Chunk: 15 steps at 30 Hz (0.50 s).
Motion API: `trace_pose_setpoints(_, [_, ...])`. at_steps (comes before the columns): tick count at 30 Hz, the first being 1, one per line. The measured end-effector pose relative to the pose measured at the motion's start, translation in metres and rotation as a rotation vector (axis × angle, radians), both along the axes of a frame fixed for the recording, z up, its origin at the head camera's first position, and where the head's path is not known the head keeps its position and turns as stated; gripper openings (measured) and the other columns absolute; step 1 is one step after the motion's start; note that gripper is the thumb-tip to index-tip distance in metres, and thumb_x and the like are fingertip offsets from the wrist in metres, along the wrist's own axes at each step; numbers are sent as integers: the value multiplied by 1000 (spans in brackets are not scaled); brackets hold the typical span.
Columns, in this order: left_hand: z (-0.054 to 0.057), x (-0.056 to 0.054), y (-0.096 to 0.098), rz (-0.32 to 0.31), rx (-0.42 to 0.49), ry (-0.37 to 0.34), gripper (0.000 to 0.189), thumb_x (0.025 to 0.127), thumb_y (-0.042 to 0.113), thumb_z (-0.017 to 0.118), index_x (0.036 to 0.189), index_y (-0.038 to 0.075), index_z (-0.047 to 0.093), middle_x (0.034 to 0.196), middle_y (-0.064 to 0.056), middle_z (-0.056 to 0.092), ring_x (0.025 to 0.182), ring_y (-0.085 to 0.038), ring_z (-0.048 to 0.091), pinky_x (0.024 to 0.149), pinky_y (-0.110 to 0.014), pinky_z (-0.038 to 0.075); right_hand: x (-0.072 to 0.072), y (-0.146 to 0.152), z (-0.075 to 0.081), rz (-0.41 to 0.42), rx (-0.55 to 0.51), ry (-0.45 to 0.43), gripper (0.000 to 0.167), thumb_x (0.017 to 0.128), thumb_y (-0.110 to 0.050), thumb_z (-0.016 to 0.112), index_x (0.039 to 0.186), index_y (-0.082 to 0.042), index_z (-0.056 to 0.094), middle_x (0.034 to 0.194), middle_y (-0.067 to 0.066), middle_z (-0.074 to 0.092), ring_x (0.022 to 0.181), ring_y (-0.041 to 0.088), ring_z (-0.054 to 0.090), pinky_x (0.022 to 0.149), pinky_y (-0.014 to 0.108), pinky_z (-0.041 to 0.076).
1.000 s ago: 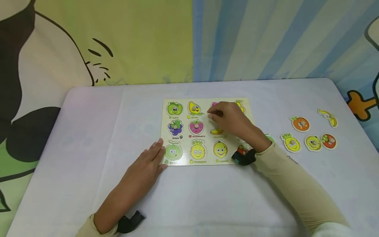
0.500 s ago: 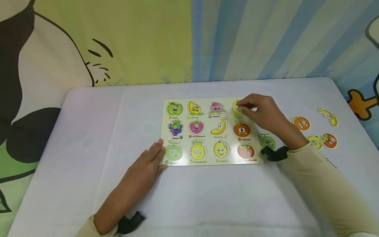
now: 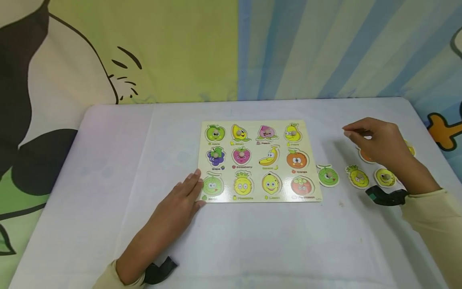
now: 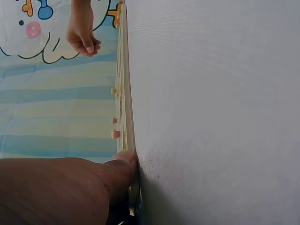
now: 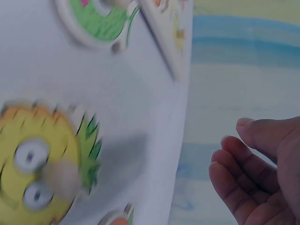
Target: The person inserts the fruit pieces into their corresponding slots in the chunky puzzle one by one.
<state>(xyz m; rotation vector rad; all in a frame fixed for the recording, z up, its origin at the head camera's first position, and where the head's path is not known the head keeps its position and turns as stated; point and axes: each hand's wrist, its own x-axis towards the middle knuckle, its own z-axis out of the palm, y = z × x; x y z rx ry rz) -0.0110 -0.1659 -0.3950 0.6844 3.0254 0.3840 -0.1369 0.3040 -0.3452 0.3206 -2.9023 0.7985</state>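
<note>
Nearest us, our left hand (image 3: 177, 200) rests with its fingers straight on the left edge of the fruit board (image 3: 254, 154). On the white table (image 3: 231, 241), the melon piece (image 3: 327, 176) lies just beside the board's right edge, then the pineapple piece (image 3: 357, 176) and lemon piece (image 3: 384, 178). Above them hangs our right hand (image 3: 388, 146), empty, fingers loosely curled and thumb slightly apart, blocking our sight of most of the orange piece (image 3: 364, 155). A striped curtain (image 3: 325, 48) stands behind. Since half a second ago, our right hand has left the pear piece (image 3: 293, 133), which now shows fully in the board.
</note>
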Motion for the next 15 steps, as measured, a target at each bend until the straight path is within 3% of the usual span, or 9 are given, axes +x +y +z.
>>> trace_pose_setpoints(6, [-1, -1, 2, -10, -6, 11, 58, 89, 18, 73, 135, -9, 51, 150, -21, 38, 137, -35, 37, 105, -50, 38, 5, 30, -3, -53, 81, -26, 20, 92, -5, 67, 110, 3, 69, 105, 22, 65, 89, 37, 59, 57, 2, 34])
trace_pose_setpoints(11, [-1, -1, 2, -9, -2, 4, 58, 89, 18, 73, 136, -9, 50, 150, -21, 37, 137, -35, 37, 105, -50, 37, 6, 54, -9, -125, 146, -21, 22, 91, -6, 68, 109, 6, 68, 106, 27, 63, 88, 44, 59, 55, 3, 32])
trace_pose_setpoints(13, [-2, -1, 2, -4, -1, -3, 58, 89, 18, 73, 136, -9, 50, 150, -20, 37, 137, -35, 36, 106, -50, 37, 5, 62, -11, -149, 170, -16, 24, 90, -5, 70, 110, 8, 67, 107, 29, 62, 88, 46, 59, 58, 12, 44])
trace_pose_setpoints(15, [-2, 0, 1, 5, 1, -12, 58, 89, 18, 73, 136, -9, 50, 151, -20, 36, 138, -35, 36, 106, -50, 36, 4, 71, -15, -168, 194, -16, 26, 89, -4, 71, 110, 10, 66, 108, 31, 60, 87, 49, 59, 64, 31, 54])
